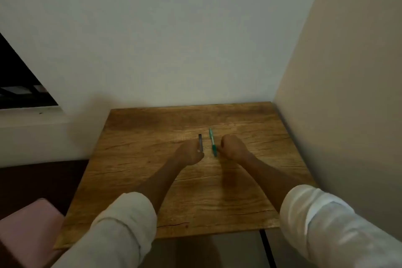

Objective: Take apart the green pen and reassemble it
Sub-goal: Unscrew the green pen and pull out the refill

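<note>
My right hand pinches the near end of the green pen, whose far end points away from me above the wooden table. My left hand is closed around a short dark grey piece that sticks up and away from its fingers; whether this is a part of the pen is not clear. The two hands sit side by side near the table's middle, a small gap between them. Both forearms come from rolled-up white sleeves.
The table fits into a corner, with a white wall behind and a beige wall on the right. A pink cushioned seat stands at the lower left. A dark window opening lies at the left.
</note>
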